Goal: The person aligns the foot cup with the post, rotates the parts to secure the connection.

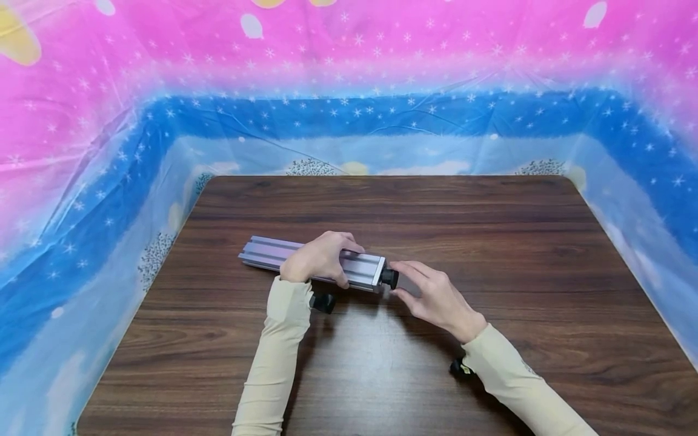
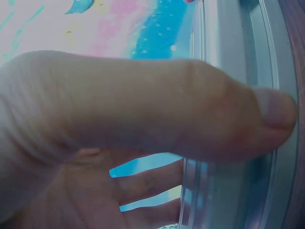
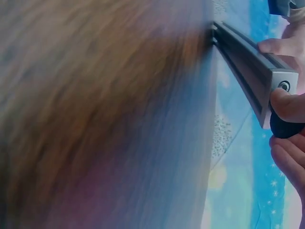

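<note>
A silver aluminium profile [image 1: 362, 264] with long grooves lies slantwise over the wooden table. My left hand [image 1: 323, 255] grips it from above near its right end, thumb on the near side and fingers over the far side. In the left wrist view the thumb [image 2: 190, 107] crosses the grooved face. At the profile's right end sits a black round knob [image 1: 389, 278], which my right hand [image 1: 436, 297] pinches between thumb and fingers. The right wrist view shows a round hole in the pale end face [image 3: 289, 78] beside the knob [image 3: 285, 126].
The dark wooden table [image 1: 518, 242] extends around the profile on all sides. A pink and blue patterned cloth [image 1: 382, 115] hangs behind and beside it. Small black devices [image 1: 324, 303] sit at both wrists, close over the tabletop.
</note>
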Demonstrator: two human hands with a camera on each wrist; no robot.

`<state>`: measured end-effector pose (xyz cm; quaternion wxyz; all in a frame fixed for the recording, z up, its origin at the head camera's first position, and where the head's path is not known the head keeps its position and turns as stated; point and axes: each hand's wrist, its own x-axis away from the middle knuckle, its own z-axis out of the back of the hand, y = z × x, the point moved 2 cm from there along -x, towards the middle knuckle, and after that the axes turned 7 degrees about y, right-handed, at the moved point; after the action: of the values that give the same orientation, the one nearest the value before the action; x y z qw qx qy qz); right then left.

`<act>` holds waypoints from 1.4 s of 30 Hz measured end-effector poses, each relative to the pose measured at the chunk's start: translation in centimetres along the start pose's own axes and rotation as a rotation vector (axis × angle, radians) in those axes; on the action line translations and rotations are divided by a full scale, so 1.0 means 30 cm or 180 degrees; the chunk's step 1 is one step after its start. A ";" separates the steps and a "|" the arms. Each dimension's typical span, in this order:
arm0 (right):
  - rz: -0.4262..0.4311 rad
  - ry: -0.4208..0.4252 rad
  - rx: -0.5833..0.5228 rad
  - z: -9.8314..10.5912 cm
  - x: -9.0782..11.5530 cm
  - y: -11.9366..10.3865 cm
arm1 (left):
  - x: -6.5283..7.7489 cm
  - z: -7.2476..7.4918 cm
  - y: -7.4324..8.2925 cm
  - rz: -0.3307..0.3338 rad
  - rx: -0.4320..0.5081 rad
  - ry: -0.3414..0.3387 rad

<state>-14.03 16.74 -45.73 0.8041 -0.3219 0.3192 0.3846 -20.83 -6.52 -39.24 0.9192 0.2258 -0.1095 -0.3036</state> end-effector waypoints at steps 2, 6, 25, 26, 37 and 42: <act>-0.0085 0.0065 -0.0094 0.001 -0.001 0.004 | -0.002 -0.001 0.002 -0.0009 0.0001 0.0021; -0.0302 0.0121 -0.0263 0.000 0.002 0.015 | -0.005 -0.008 0.003 -0.0019 0.0019 0.0047; -0.1977 -0.0584 -0.0481 -0.051 -0.013 0.082 | -0.087 -0.078 -0.028 0.0197 -0.0327 -0.0165; -0.2031 -0.0609 -0.0513 -0.054 -0.014 0.086 | -0.090 -0.082 -0.031 0.0206 -0.0335 -0.0176; -0.2245 -0.0624 -0.0579 -0.063 -0.010 0.135 | -0.093 -0.113 -0.042 0.0205 -0.0298 0.0002; -0.2287 -0.0591 -0.0544 -0.059 0.005 0.151 | -0.093 -0.145 -0.044 0.0108 -0.0311 0.0196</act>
<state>-18.16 17.68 -48.11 0.8835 -0.4429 0.0785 0.1309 -22.23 -4.25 -43.84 0.9370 0.1880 -0.0700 -0.2859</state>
